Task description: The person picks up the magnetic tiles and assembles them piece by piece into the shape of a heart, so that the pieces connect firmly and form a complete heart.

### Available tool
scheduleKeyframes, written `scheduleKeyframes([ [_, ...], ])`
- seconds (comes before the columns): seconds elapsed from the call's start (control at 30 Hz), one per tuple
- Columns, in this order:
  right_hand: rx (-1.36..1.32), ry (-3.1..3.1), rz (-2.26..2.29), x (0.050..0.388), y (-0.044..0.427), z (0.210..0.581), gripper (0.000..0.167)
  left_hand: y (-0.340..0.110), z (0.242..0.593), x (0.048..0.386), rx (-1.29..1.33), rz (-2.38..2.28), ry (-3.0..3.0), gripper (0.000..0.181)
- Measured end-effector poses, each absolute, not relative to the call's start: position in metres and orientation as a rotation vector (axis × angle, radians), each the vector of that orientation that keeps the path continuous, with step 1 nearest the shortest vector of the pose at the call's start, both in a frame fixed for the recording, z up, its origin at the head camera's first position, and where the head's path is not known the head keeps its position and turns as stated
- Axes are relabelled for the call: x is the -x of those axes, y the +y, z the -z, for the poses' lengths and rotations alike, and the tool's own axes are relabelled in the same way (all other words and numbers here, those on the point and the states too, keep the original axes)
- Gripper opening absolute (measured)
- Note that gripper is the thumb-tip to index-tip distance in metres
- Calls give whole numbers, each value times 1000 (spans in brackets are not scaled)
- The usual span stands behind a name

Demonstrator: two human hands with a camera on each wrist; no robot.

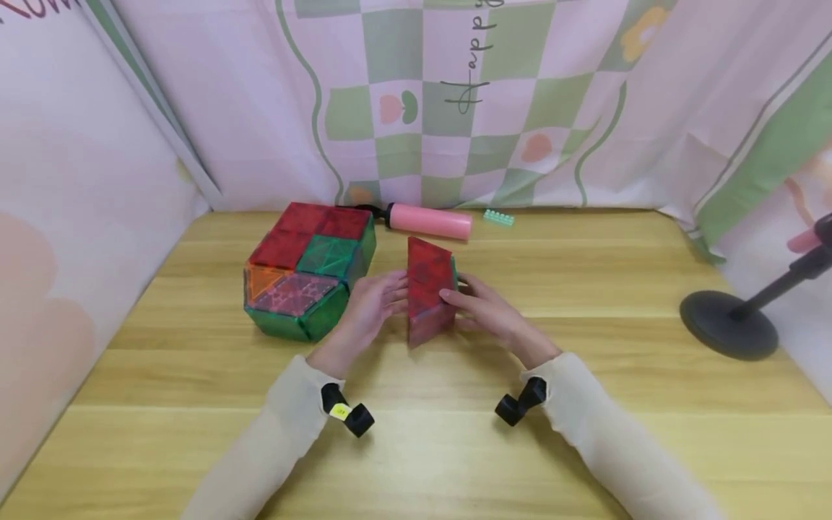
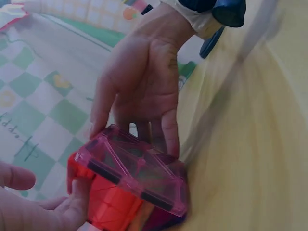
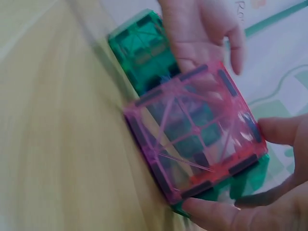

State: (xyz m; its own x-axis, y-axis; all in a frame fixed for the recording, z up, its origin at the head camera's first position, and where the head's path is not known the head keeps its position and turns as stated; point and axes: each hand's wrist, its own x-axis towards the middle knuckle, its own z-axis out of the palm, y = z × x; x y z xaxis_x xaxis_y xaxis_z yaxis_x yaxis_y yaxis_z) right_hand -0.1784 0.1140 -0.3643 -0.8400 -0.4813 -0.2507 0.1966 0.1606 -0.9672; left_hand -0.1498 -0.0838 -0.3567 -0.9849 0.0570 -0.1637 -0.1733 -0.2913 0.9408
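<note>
A small block of translucent magnetic tiles [image 1: 429, 278] stands between the two hands, with a red top, a pink square front tile [image 3: 195, 130] and green on its right side. My right hand [image 1: 489, 310] holds it from the right, thumb on the red top edge and fingers along the side. From the left, the fairly straight fingers of my left hand [image 1: 373, 303] reach its side, partly hidden behind the pink tile in the left wrist view. Left of that hand sits a larger magnetic tile structure [image 1: 308, 263] with red, green, orange and pink top tiles.
Behind the block lies a pink hand pump [image 1: 430, 221], with a small mint toy brick [image 1: 498, 217] to its right. A black round stand base [image 1: 728, 325] is at the right. A patterned curtain [image 1: 455, 101] borders the wooden table [image 1: 429, 448] at the back.
</note>
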Motion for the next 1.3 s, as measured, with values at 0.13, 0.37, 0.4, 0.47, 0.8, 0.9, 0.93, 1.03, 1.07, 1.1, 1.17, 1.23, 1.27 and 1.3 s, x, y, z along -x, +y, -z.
scheduleKeyframes([
  [0.13, 224, 1970, 1754, 180, 92, 366, 61, -96, 348, 150, 144, -2375, 1871, 41],
  [0.37, 170, 2062, 1721, 187, 57, 366, 65, -113, 333, 148, 127, -2246, 2200, 45],
  [0.4, 168, 2073, 1715, 188, 53, 366, 66, -115, 330, 147, 94, -2204, 2289, 46],
  [0.47, 147, 2086, 1717, 192, 45, 367, 67, -120, 324, 146, 31, -2162, 2442, 44],
  [0.8, 220, 2034, 1802, 199, 24, 374, 62, -205, 307, 151, 363, -1752, 3058, 33],
  [0.9, 222, 2028, 1807, 198, 24, 376, 63, -238, 315, 152, 398, -1479, 3070, 43],
  [0.93, 223, 2024, 1810, 198, 25, 376, 63, -246, 318, 152, 385, -1392, 3036, 47],
  [1.03, 226, 2036, 1804, 198, 26, 376, 62, -263, 330, 153, 297, -1240, 2910, 59],
  [1.07, 229, 2040, 1803, 198, 26, 376, 62, -266, 334, 153, 283, -1224, 2882, 61],
  [1.1, 239, 2048, 1800, 197, 27, 375, 61, -267, 337, 153, 273, -1230, 2859, 63],
  [1.17, 262, 2069, 1786, 196, 29, 374, 59, -265, 341, 150, 275, -1257, 2847, 64],
  [1.23, 286, 2095, 1764, 195, 32, 373, 57, -259, 341, 144, 299, -1265, 2867, 63],
  [1.27, 299, 2114, 1748, 195, 34, 372, 57, -256, 341, 140, 312, -1270, 2871, 63],
  [1.3, 308, 2132, 1732, 195, 37, 371, 56, -251, 340, 135, 317, -1273, 2874, 64],
])
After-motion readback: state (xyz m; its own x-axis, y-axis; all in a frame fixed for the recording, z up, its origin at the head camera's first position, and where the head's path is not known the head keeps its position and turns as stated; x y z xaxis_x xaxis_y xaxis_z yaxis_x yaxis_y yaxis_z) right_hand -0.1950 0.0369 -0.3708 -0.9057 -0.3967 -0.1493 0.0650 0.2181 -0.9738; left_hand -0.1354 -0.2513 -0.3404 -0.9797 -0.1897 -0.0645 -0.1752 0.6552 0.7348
